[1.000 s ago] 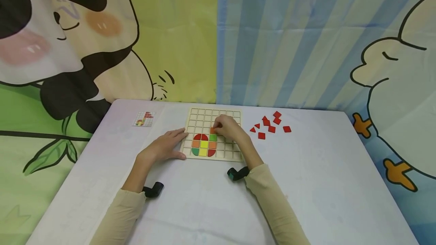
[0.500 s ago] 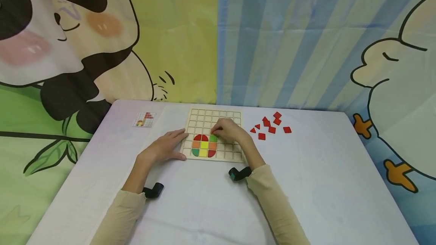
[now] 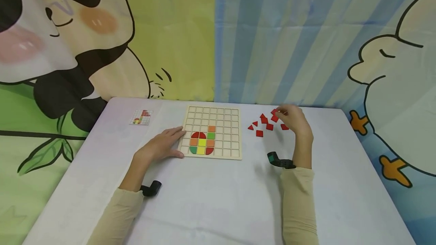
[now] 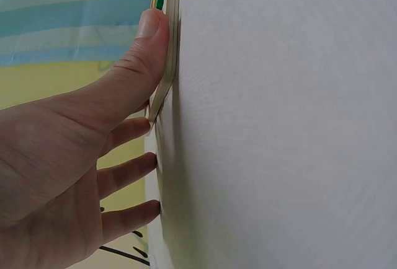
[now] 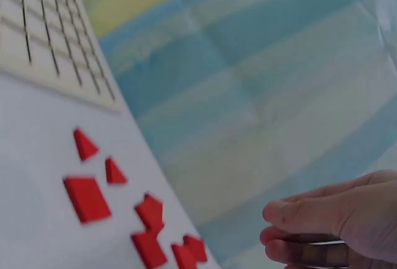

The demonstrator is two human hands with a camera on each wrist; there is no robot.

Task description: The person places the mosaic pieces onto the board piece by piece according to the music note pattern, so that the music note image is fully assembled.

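Note:
A wooden grid board [image 3: 226, 144] lies on the table. Red, orange, yellow and green pieces fill several cells at its lower left, including a green square [image 3: 211, 135] with an orange square [image 3: 212, 129] just above it. My left hand [image 3: 160, 146] rests at the board's left edge, its fingers extended and the thumb [image 4: 149, 39] against the board's side. Over the loose red pieces on the right is my right hand [image 3: 293, 118]. Its thumb and fingertips overlap a red square [image 3: 274, 118] in the head view; the right wrist view shows nothing between them.
Several red squares and triangles, among them a near red square [image 3: 259, 134], lie right of the board. A small printed pattern card [image 3: 141, 117] lies at the back left. A printed cloth backdrop [image 3: 272, 41] stands behind the table [image 3: 204, 199].
My right hand has left the board and moved right to the red pieces. The orange square now shows uncovered above the green one. My left hand stays at the board's edge.

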